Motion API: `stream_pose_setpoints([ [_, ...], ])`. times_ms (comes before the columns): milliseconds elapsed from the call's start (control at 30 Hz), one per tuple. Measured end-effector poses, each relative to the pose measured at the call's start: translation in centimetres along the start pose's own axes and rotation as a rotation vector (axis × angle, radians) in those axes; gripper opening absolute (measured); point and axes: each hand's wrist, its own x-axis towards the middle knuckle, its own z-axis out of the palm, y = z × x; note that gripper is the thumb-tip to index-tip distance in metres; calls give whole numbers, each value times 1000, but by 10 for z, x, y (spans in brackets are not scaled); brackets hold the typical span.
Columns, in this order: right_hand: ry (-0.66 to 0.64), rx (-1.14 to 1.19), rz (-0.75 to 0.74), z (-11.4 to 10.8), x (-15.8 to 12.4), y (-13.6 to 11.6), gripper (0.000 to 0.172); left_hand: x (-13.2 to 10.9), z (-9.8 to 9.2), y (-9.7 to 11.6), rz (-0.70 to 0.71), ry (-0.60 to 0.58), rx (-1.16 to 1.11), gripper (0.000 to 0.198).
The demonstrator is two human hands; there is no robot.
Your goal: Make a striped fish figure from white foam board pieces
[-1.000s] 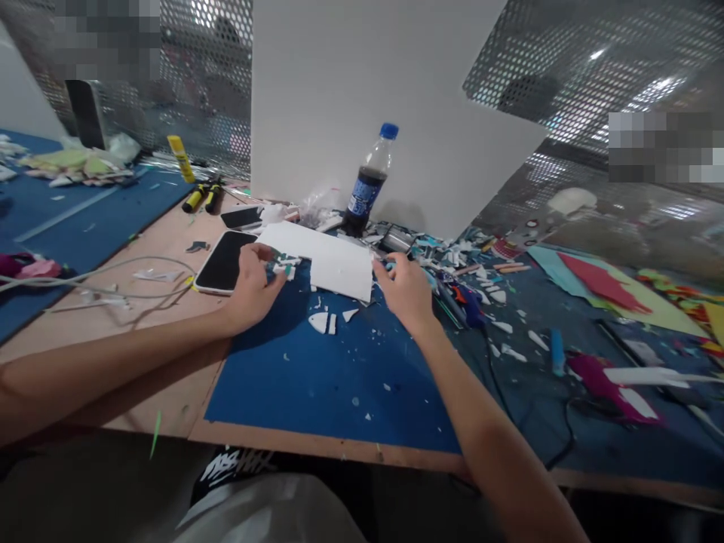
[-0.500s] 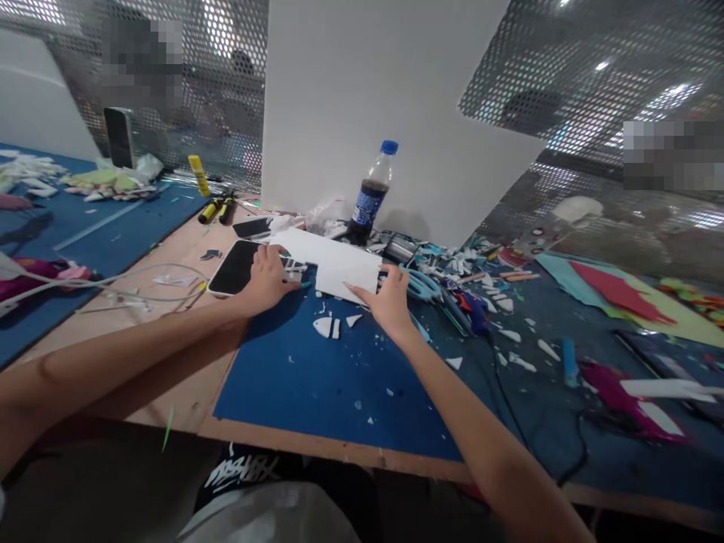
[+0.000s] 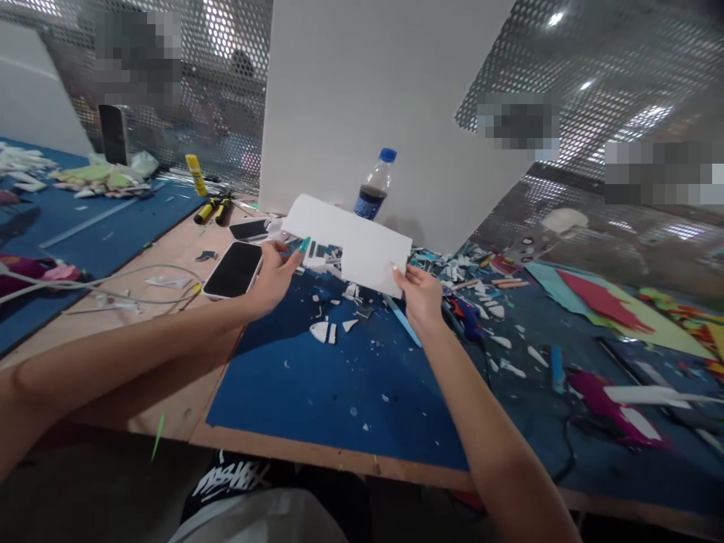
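Observation:
My right hand (image 3: pixel 425 300) pinches the lower right corner of a stiff white sheet (image 3: pixel 362 241) with a notch cut from its lower edge. The sheet is tilted up off the table, in front of the bottle. My left hand (image 3: pixel 274 277) is just left of the sheet, thumb raised and apart from the curled fingers, with nothing visible in it. Beside that hand is a phone (image 3: pixel 233 270) with a dark screen. Striped white pieces (image 3: pixel 317 255) show under the notch. Nearer me, small cut white pieces (image 3: pixel 323 332) lie on the blue mat (image 3: pixel 333 392).
A cola bottle (image 3: pixel 373 188) stands behind the sheet, before a large white panel (image 3: pixel 362 90). White scraps (image 3: pixel 452 268) cover the back right. Further right are coloured sheets (image 3: pixel 605 302) and a purple glue gun (image 3: pixel 614 407). A cable (image 3: pixel 141 270) crosses the left side.
The white sheet has come up off the table and moved right with my right hand. My left hand's thumb has swung upward. Scraps and a blue strip beneath the sheet are now uncovered.

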Motion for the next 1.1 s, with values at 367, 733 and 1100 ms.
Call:
stream_pose_setpoints([
  [367, 19, 36, -16, -9, 8, 4, 55, 20, 11, -13, -105, -158, -8, 22],
  [733, 40, 88, -16, -10, 13, 1, 43, 17, 3, -2, -33, -306, -17, 32],
  [1100, 5, 6, -69, 4, -2, 16, 46, -4, 6, 16, 1, -363, -137, 33],
])
